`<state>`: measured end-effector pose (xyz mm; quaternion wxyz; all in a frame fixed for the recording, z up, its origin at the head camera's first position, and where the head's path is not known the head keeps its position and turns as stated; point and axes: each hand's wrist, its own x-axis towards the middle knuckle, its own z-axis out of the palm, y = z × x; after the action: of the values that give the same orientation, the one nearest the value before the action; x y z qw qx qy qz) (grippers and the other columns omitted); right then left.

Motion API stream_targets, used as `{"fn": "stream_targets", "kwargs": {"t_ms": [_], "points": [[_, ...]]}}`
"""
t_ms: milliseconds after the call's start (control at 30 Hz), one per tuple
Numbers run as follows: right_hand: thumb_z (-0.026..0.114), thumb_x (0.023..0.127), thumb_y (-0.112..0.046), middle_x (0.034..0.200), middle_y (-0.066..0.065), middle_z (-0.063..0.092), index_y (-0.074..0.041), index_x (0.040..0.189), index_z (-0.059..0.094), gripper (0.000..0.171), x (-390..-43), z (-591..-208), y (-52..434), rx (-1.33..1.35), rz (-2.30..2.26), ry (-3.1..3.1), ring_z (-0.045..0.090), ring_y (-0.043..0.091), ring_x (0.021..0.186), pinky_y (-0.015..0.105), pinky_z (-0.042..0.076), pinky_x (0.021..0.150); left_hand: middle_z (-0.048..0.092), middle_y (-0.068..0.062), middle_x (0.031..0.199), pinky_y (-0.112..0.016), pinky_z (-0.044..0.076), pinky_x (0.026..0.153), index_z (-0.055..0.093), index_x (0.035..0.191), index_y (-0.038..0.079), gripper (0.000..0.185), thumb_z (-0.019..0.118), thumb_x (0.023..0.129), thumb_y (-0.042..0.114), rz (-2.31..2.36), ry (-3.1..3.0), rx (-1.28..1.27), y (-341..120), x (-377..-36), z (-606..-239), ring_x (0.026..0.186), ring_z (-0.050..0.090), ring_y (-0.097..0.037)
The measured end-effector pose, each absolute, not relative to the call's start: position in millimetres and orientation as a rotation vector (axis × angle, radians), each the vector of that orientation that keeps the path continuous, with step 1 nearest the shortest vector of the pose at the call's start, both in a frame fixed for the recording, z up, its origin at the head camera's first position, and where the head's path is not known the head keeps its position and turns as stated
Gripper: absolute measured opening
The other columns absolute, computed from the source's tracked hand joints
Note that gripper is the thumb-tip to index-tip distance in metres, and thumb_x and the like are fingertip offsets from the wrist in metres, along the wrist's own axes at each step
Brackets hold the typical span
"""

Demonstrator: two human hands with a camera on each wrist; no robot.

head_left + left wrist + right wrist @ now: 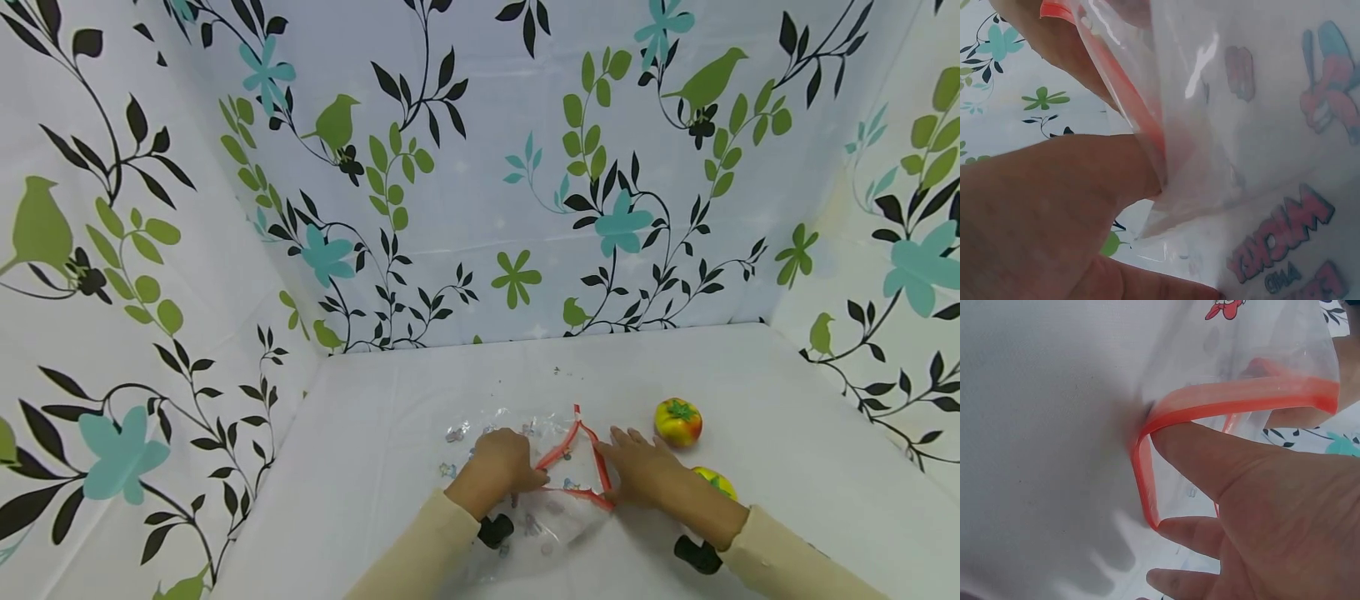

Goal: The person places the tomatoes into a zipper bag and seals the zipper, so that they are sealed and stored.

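- White cloth-covered table, walled on three sides by sheets printed with leaves, flowers and birds.
- Clear plastic zip bag with a red-orange seal strip and cartoon prints lies near the table's front edge, about midway along it, its mouth pulled open into a triangle.
- Left hand pinches the bag's left rim, fingers curled on the plastic.
- Right hand holds the right rim, one finger hooked inside the red strip.
- Yellow-red toy tomato with a green top sits just beyond the right hand.
- Second yellow toy fruit, partly hidden behind the right wrist.
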<state>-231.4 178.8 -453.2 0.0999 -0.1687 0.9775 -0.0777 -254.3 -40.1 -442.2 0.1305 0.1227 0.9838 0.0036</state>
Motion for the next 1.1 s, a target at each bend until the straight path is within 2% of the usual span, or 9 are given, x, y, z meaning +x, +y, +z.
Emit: {"fn": "stream_targets", "kwargs": {"t_ms": [67,133,333,533,733,933,1100], "points": [[0.086,0.077,-0.038,0.146,0.025,0.046,-0.009,0.139,0.058,0.074,-231,-453,179,-0.508,-0.234,2.895,0.038,0.050,0.135,0.073,0.025,0.102,0.059,-0.004,0.079,-0.038,0.052,0.073,0.074,0.097,0.005,0.058,0.072,0.082,0.060,0.001,2.853,0.352,-41,-256,-442,0.070,0.053,-0.021],[0.086,0.077,-0.037,0.146,0.025,0.046,-0.009,0.139,0.058,0.073,-231,-453,180,-0.517,-0.242,2.899,0.039,0.049,0.134,0.073,0.025,0.102,0.059,-0.004,0.078,-0.038,0.051,0.073,0.074,0.100,0.005,0.058,0.073,0.082,0.060,0.021,2.843,0.344,-42,-257,-441,0.070,0.054,-0.021],[0.084,0.079,-0.037,0.144,0.024,0.049,-0.010,0.137,0.059,0.069,-232,-452,183,-0.556,-0.270,2.927,0.042,0.046,0.133,0.071,0.029,0.102,0.057,-0.003,0.074,-0.036,0.048,0.065,0.071,0.089,0.006,0.051,0.072,0.083,0.056,0.072,2.842,0.368,-48,-257,-438,0.068,0.053,-0.021],[0.080,0.083,-0.041,0.143,0.018,0.051,-0.012,0.138,0.060,0.066,-235,-444,189,-0.565,-0.390,2.902,0.046,0.040,0.132,0.061,0.037,0.103,0.056,-0.002,0.070,-0.034,0.046,0.058,0.066,0.078,0.008,0.047,0.071,0.083,0.055,0.121,2.861,0.398,-54,-259,-439,0.063,0.051,-0.019],[0.077,0.087,-0.043,0.139,0.013,0.056,-0.014,0.138,0.060,0.062,-234,-423,202,-0.505,-0.562,2.859,0.048,0.038,0.130,0.058,0.045,0.097,0.056,-0.003,0.073,-0.034,0.045,0.059,0.065,0.080,0.008,0.045,0.071,0.083,0.052,0.185,2.847,0.395,-58,-259,-439,0.063,0.051,-0.019],[0.069,0.088,-0.057,0.133,0.014,0.060,-0.013,0.140,0.057,0.070,-235,-407,231,-0.548,-0.635,2.840,0.056,0.036,0.120,0.056,0.050,0.090,0.056,-0.003,0.073,-0.035,0.045,0.060,0.063,0.079,0.010,0.043,0.071,0.084,0.052,0.244,2.822,0.346,-63,-261,-440,0.064,0.052,-0.019],[0.069,0.090,-0.053,0.127,0.013,0.062,-0.013,0.142,0.054,0.067,-230,-398,257,-0.533,-0.732,2.748,0.059,0.036,0.115,0.052,0.054,0.084,0.058,-0.002,0.072,-0.035,0.046,0.061,0.065,0.085,0.009,0.043,0.071,0.085,0.052,0.277,2.781,0.314,-65,-262,-440,0.066,0.054,-0.019]]}}
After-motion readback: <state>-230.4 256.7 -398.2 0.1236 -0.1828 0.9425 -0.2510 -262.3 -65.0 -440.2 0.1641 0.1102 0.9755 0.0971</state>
